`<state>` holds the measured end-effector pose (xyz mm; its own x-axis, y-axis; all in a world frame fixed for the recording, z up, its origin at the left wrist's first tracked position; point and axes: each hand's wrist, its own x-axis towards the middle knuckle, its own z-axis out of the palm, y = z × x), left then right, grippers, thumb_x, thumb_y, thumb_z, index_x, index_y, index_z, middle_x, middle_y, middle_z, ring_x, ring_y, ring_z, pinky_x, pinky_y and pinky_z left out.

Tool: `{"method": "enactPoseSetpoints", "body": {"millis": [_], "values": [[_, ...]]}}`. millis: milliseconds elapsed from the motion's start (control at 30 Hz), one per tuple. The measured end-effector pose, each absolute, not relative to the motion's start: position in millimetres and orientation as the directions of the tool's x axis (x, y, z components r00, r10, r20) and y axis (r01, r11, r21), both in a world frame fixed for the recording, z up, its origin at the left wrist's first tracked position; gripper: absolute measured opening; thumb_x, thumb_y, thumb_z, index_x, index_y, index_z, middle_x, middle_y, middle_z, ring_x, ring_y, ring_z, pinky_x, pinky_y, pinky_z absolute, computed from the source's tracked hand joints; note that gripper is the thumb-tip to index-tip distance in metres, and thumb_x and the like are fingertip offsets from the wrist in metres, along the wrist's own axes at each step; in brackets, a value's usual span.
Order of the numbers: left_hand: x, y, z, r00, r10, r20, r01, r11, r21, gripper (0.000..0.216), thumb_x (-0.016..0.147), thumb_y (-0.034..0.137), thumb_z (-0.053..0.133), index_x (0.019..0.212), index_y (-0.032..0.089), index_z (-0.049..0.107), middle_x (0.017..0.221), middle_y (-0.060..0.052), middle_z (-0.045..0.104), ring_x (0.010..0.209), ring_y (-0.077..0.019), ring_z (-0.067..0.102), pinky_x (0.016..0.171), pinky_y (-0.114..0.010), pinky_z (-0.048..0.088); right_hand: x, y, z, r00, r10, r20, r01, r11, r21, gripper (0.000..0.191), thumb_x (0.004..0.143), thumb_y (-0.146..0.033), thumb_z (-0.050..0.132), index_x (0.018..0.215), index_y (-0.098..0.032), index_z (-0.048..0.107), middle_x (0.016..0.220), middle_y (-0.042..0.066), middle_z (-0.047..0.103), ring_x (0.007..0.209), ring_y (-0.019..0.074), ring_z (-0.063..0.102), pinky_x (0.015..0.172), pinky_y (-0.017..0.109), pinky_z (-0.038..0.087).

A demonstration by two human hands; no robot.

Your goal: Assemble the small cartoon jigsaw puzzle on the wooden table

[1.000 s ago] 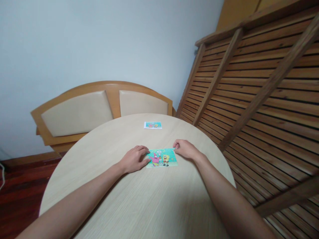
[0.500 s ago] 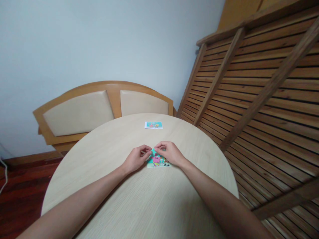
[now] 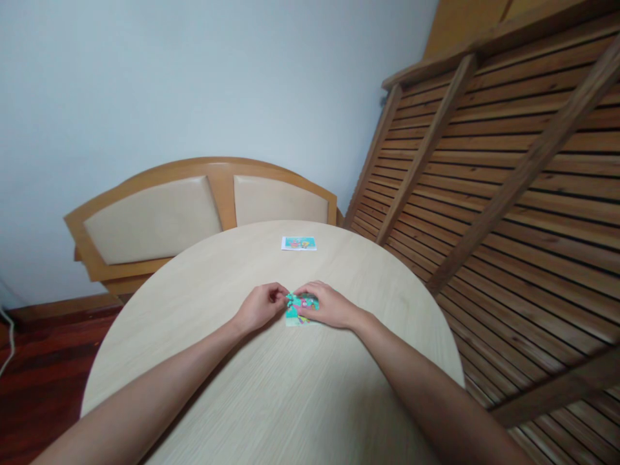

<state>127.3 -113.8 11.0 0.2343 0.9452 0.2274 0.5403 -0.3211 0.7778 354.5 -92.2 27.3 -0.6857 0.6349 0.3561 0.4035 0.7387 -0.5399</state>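
A small jigsaw puzzle (image 3: 293,320) with a teal and pink cartoon picture lies flat on the round table (image 3: 232,387). Its upper left edge looks jagged, with small pieces there too fine to make out. At that edge my left hand (image 3: 259,307) is closed, thumb and fingers curled together; whatever they pinch is hidden. My right hand (image 3: 329,306) rests over the puzzle's right part, thumb and forefinger apart and touching its surface, and covers much of the picture.
A card with a similar cartoon picture (image 3: 299,243) lies near the table's far edge. Behind the table stands a padded wooden headboard (image 3: 225,194) against the wall. A slatted wooden frame (image 3: 484,168) leans at the right.
My right hand has come down from the puzzle's top edge and spread across its right part. My left hand has shifted slightly left, uncovering the jagged left edge.
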Motion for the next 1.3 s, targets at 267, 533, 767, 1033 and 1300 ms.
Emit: {"method": "enactPoseSetpoints", "body": {"millis": [267, 533, 767, 1033, 1300], "values": [[124.9, -110.7, 3.2, 0.255, 0.952, 0.167, 0.547, -0.284, 0.787, 0.027, 0.079, 0.038, 0.059, 0.087, 0.015, 0.070, 0.072, -0.003, 0.069, 0.064, -0.0169, 0.061, 0.060, -0.025, 0.044, 355.4, -94.3, 26.2, -0.773, 0.562, 0.293, 0.405, 0.794, -0.454, 0.051, 0.079, -0.041, 0.076, 0.124, -0.022, 0.063, 0.120, 0.009, 0.066, 0.115, 0.0264, 0.056, 0.099, 0.040, 0.043], [126.0, -111.6, 4.7, 0.251, 0.953, 0.170, 0.590, -0.290, 0.753, 0.027, 0.079, 0.037, 0.058, 0.087, 0.015, 0.072, 0.074, -0.003, 0.071, 0.066, -0.0175, 0.062, 0.061, -0.025, 0.044, 356.6, -93.0, 24.7, -0.776, 0.554, 0.300, 0.404, 0.803, -0.439, 0.045, 0.079, -0.041, 0.076, 0.120, -0.023, 0.065, 0.116, 0.007, 0.068, 0.113, 0.0257, 0.057, 0.099, 0.039, 0.043], [126.5, -114.3, 7.9, 0.241, 0.957, 0.163, 0.680, -0.286, 0.675, 0.028, 0.082, 0.035, 0.056, 0.091, 0.017, 0.075, 0.073, -0.003, 0.071, 0.064, -0.0177, 0.062, 0.059, -0.026, 0.041, 356.2, -93.7, 26.4, -0.782, 0.544, 0.304, 0.400, 0.812, -0.426, 0.042, 0.080, -0.040, 0.076, 0.117, -0.023, 0.065, 0.113, 0.006, 0.068, 0.109, 0.0246, 0.058, 0.098, 0.038, 0.043], [126.0, -114.6, 8.7, 0.244, 0.957, 0.160, 0.738, -0.290, 0.609, 0.027, 0.084, 0.035, 0.056, 0.091, 0.018, 0.076, 0.072, -0.003, 0.071, 0.062, -0.0168, 0.061, 0.057, -0.025, 0.038, 356.2, -94.6, 28.2, -0.790, 0.536, 0.297, 0.394, 0.815, -0.425, 0.042, 0.081, -0.041, 0.075, 0.117, -0.023, 0.067, 0.116, 0.007, 0.068, 0.112, 0.0250, 0.058, 0.100, 0.039, 0.043], [127.5, -117.7, 14.7, 0.249, 0.955, 0.160, 0.781, -0.296, 0.550, 0.023, 0.084, 0.031, 0.058, 0.093, 0.019, 0.075, 0.078, -0.003, 0.072, 0.066, -0.0171, 0.062, 0.058, -0.025, 0.039, 356.7, -94.9, 28.3, -0.790, 0.543, 0.284, 0.406, 0.811, -0.421, 0.042, 0.082, -0.041, 0.074, 0.119, -0.023, 0.068, 0.119, 0.008, 0.066, 0.115, 0.0252, 0.056, 0.102, 0.040, 0.042]]}}
